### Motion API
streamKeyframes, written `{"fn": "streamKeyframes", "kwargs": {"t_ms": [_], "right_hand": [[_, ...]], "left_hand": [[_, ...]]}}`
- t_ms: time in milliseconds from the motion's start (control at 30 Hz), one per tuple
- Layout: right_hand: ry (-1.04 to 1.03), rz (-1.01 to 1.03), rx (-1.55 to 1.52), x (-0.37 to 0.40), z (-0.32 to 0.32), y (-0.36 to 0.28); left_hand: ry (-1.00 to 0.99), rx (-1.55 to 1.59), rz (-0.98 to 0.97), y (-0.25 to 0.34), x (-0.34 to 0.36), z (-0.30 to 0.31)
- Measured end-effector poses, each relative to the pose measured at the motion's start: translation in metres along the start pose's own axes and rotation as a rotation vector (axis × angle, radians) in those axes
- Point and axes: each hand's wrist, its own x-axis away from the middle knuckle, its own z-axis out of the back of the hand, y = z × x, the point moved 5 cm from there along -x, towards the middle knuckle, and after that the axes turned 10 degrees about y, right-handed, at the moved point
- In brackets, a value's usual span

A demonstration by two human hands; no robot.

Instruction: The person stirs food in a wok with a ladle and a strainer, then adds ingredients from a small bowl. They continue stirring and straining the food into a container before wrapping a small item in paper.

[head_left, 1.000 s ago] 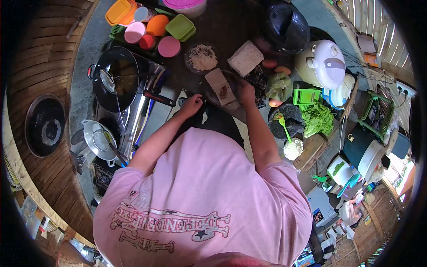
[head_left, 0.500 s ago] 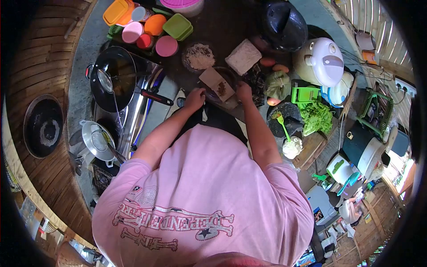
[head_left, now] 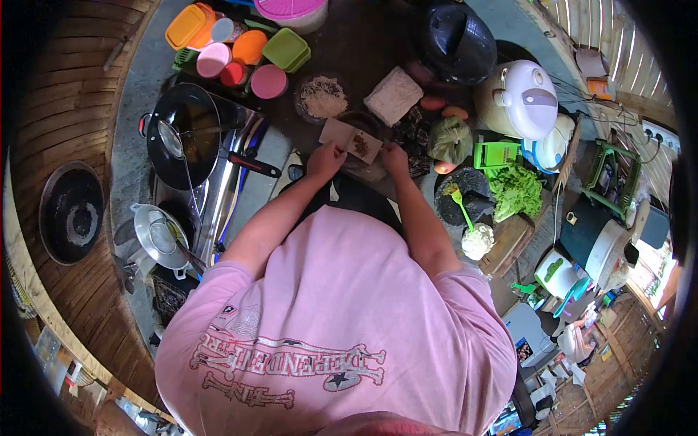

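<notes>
A thin beige wrapper sheet (head_left: 336,134) lies in front of me with a small heap of brown filling (head_left: 360,144) on its right part. It seems to rest over a dark round plate, whose edge shows behind it. At the wrapper's lower left edge, my left hand (head_left: 326,159) has its fingers closed on it. My right hand (head_left: 395,158) is closed at the right corner, fingertips against the sheet. Just beyond is a bowl (head_left: 323,98) of pale, crumbly flakes, and right of that a white rectangular block-like pack (head_left: 393,96).
On the left, a frying pan (head_left: 184,134) with oil sits on a gas stove, near a metal strainer pot (head_left: 161,234). Lidded containers (head_left: 249,48) stand at the back left. To the right are a stone mortar (head_left: 452,196), lettuce (head_left: 518,192) and a rice cooker (head_left: 518,99).
My left hand has moved right and up to the wrapper's lower edge. The wrapper has turned to lie more level. The whole view has shifted slightly.
</notes>
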Motion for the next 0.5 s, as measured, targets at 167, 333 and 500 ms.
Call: {"fn": "streamKeyframes", "kwargs": {"t_ms": [167, 333, 500], "right_hand": [[0.011, -0.048, 0.068, -0.003, 0.003, -0.009], [0.077, 0.005, 0.055, -0.009, -0.003, -0.005], [0.066, -0.05, 0.035, -0.013, -0.007, -0.002]], "left_hand": [[0.057, -0.135, -0.069, 0.002, -0.013, -0.017], [0.054, -0.202, -0.08, 0.003, -0.019, -0.022], [-0.033, -0.253, -0.066, -0.002, -0.019, -0.027]]}}
